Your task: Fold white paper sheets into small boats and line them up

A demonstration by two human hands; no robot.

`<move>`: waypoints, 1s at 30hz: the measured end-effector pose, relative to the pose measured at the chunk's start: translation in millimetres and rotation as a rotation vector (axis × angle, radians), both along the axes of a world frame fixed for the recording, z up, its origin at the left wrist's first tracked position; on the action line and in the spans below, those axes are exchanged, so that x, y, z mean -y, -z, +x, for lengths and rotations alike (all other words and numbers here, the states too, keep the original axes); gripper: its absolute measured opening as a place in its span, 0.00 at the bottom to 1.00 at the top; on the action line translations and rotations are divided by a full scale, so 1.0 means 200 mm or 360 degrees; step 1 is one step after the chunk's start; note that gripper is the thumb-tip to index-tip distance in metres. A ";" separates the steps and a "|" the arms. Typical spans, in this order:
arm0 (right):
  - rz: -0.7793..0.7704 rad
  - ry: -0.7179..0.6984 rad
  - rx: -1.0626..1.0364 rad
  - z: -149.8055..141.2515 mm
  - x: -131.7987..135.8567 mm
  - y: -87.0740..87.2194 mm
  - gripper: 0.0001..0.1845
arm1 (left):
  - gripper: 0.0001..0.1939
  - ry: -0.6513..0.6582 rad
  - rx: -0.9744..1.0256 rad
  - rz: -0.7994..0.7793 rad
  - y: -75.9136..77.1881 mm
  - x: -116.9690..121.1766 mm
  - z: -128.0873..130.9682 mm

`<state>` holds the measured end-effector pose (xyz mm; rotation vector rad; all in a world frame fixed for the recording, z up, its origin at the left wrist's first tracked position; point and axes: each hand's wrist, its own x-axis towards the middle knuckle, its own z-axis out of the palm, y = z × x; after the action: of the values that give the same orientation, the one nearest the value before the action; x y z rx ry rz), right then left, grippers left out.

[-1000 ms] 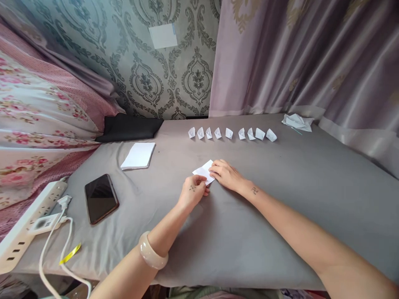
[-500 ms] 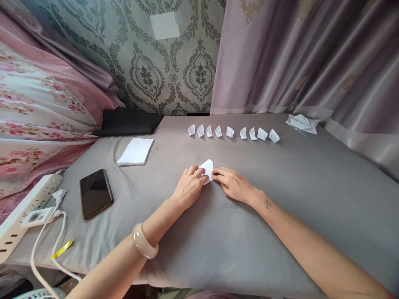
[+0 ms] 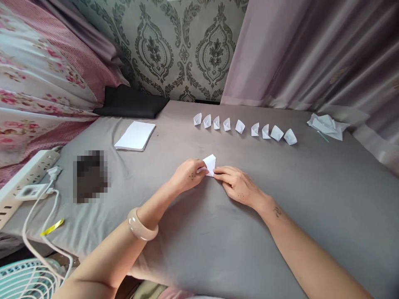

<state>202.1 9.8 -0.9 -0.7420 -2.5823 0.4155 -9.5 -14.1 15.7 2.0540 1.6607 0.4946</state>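
Observation:
A small folded white paper (image 3: 210, 162) with a pointed top lies on the grey cloth between my hands. My left hand (image 3: 189, 174) is closed on its left side, thumb and fingers pinching a flap near the lower edge. My right hand (image 3: 237, 183) has its fingertips together on the paper's lower right edge, holding it against the cloth. The fingers partly cover the lower part of the paper. Beyond them stands a row of several small folded paper shapes (image 3: 240, 126), apart from both hands.
A stack of white paper (image 3: 135, 136) lies at left, near a black folded cloth (image 3: 132, 102). A blurred-out dark phone (image 3: 91, 177), a power strip (image 3: 29, 178) with white cables and a fan (image 3: 28, 278) are further left. Crumpled white paper (image 3: 328, 125) sits at far right.
My left hand has turned from lying over the paper to pinching its left side. My right hand stays at the right edge. The camera view has tilted down.

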 end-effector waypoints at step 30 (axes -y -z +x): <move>-0.0050 0.0018 0.0169 0.00 0.02 -0.02 0.25 | 0.10 -0.0246 0.0097 -0.0155 -0.03 -0.02 -0.02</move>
<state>202.0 6.3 3.3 -0.8097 -2.6744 0.4248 -13.9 -11.0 22.0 1.8331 1.7796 0.5115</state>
